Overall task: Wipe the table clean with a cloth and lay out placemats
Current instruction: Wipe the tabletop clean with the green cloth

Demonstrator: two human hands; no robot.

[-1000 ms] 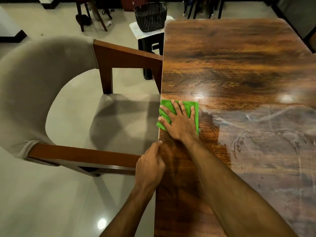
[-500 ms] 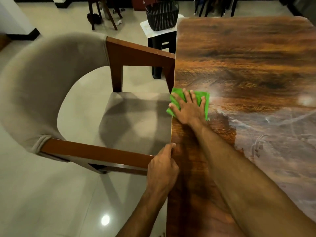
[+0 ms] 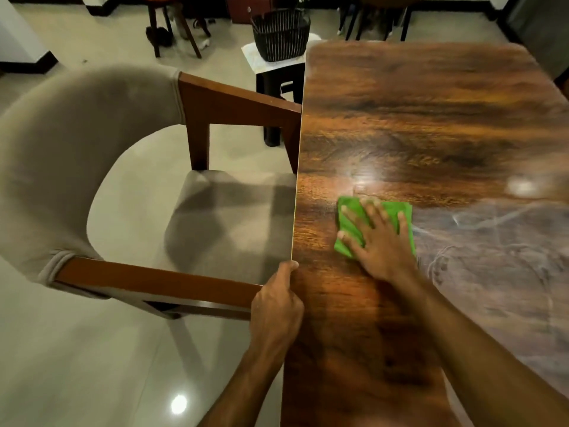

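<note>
Green cloth [image 3: 351,228], folded, lies flat on the wooden tabletop [image 3: 415,118] near its left edge, about midway along it. One second earlier the cloth overhung that edge; it now lies wholly on the surface, a short way in from the edge. The stroke has therefore turned back from the left edge toward the middle of the tabletop.

The right hand [image 3: 381,248] presses the cloth from above, its fingers [image 3: 369,211] spread and straight and not curled round the fabric. The left hand [image 3: 277,303] grips the left edge nearer the person, thumb on top and the remaining fingers hidden below, as in both earlier views.

Pale wet streaks [image 3: 492,257] cover the right part of the tabletop beside the cloth, while the far end shows none. An upholstered armchair [image 3: 77,149] stands against the left edge.

Judged from this, the left margin has been covered and wiping is partly complete, with the far end outstanding. No placemats are in view, so laying them out has not begun.
</note>
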